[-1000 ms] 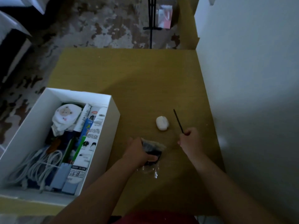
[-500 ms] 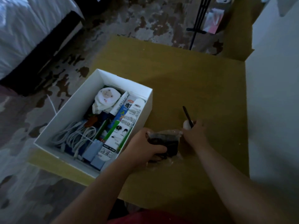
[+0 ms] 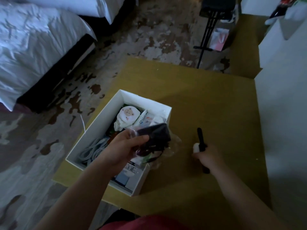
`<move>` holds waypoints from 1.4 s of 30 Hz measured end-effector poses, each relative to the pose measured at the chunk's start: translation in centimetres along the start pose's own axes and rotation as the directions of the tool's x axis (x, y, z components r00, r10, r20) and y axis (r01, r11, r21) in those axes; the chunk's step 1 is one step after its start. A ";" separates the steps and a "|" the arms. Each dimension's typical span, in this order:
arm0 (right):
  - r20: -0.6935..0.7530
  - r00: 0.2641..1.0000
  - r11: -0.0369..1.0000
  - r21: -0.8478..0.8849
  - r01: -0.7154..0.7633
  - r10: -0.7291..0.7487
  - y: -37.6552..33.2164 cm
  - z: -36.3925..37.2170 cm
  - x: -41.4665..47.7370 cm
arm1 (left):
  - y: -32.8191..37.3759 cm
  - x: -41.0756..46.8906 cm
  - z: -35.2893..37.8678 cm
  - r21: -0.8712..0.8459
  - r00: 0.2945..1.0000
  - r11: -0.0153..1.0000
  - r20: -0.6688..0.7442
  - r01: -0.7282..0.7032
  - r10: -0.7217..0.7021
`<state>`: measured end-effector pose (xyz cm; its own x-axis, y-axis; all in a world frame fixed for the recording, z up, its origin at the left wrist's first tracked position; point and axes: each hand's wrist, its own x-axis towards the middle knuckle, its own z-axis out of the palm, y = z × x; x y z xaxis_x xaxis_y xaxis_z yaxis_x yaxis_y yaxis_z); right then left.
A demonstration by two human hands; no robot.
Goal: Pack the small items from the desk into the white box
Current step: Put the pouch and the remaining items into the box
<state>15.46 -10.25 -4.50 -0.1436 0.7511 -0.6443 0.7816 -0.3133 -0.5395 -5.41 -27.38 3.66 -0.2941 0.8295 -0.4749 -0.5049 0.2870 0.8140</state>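
Desk (image 3: 207,105), bearing the white box (image 3: 93,130). Box open, holding grey cables (image 3: 93,150), cartons and a bear-print cloth (image 3: 127,117). Clear bag of dark contents (image 3: 156,135) — above the box's right edge, gripped in the left hand (image 3: 123,146). Black pen (image 3: 200,135) and small white object (image 3: 196,147) — right of the box, clenched together in the right hand (image 3: 207,158).

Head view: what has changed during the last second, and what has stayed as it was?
The left hand lifted the bagged dark item off the desk and carried it left, over the white box. The right hand moved over to the small white case and now touches it. Its grip on the black pen stayed; the box and its contents did not move.
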 end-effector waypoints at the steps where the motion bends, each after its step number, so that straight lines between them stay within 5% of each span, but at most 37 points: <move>1: 0.013 1.000 0.999 0.034 0.018 -0.019 -0.4 0.0 -0.5 | 0.6 0.3 -0.6 0.000 1.000 1.000 -0.020 -0.003 0.003; 9: -0.010 0.977 0.968 0.131 0.215 -0.215 -6.1 0.1 -5.4 | 3.7 3.3 -6.1 0.031 0.962 0.999 -0.271 -0.013 0.021; 19: -0.151 0.891 0.895 0.065 0.442 -0.429 -12.5 2.9 -8.4 | 2.3 5.6 -8.8 0.081 0.948 0.991 -0.309 0.110 -0.080; 23: -0.152 0.881 0.887 0.050 0.460 -0.448 -13.1 4.3 -8.6 | 1.0 6.6 -7.6 0.049 0.928 0.996 -0.369 0.071 -0.048; 35: -0.198 0.909 0.922 0.051 0.383 -0.366 -11.7 6.2 -8.0 | -0.6 10.4 -2.9 -0.122 0.923 0.967 -0.292 0.224 -0.251; 37: -0.201 0.910 0.922 0.066 0.382 -0.363 -11.5 6.3 -8.0 | -1.1 10.6 -3.0 -0.044 0.926 0.978 -0.316 0.204 -0.207; 39: -0.196 0.913 0.922 0.077 0.379 -0.358 -11.3 6.4 -8.0 | -1.3 10.8 -3.2 0.225 0.927 0.957 -0.363 0.181 -0.090; 42: -0.187 0.913 0.921 0.079 0.381 -0.362 -11.2 6.5 -8.0 | -0.7 10.9 -3.7 0.671 0.950 0.731 -0.292 0.122 0.110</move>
<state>3.87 -16.53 3.13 -0.3006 0.9079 -0.2922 0.6176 -0.0482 -0.7850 -11.25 -20.33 -3.29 -0.5720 0.6797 -0.4592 0.1396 0.6323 0.7621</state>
